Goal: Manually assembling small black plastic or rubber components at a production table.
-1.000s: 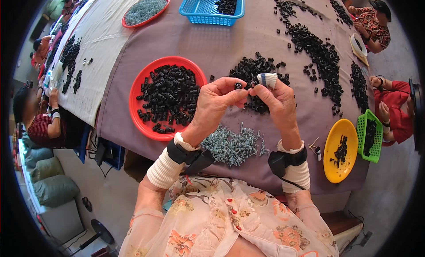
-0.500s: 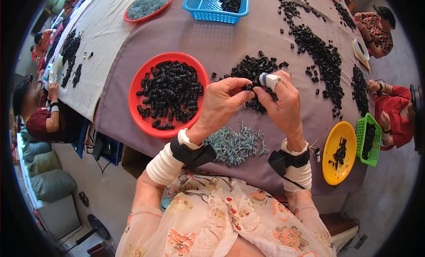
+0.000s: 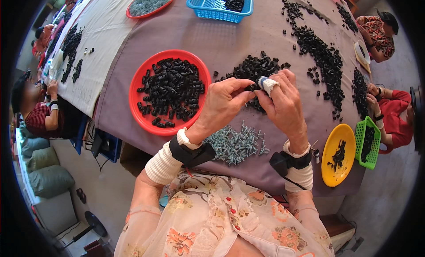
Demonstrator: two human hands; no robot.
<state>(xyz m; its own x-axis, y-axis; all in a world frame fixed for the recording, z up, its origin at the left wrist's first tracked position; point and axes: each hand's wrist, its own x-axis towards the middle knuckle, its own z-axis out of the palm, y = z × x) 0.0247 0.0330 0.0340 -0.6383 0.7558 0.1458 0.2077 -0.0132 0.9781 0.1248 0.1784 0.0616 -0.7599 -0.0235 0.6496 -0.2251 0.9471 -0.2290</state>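
Observation:
My left hand [image 3: 221,107] pinches a small black plastic part [image 3: 252,86] between thumb and forefinger. Closed tip to tip against it is my right hand [image 3: 285,102], with a white, blue-striped cover [image 3: 268,85] on one finger; what lies between its fingertips is hidden. Just beyond the fingers spreads a pile of black plastic parts [image 3: 254,65]. Below, between my wrists, lies a heap of small metal springs [image 3: 234,145]. To the left, a red round tray [image 3: 135,111] holds many short black cylindrical pieces.
A yellow plate [image 3: 330,170] and a green basket [image 3: 374,157] stand at the right. Farther off are a blue basket [image 3: 214,13], a red tray of pale pieces [image 3: 150,3] and scattered black parts [image 3: 325,66]. Other people sit along both sides of the cloth-covered table.
My two hands stay fingertip to fingertip with only slight shifts, the fingers closer over the black part. At the right, the red-sleeved person's hands have moved toward the black parts.

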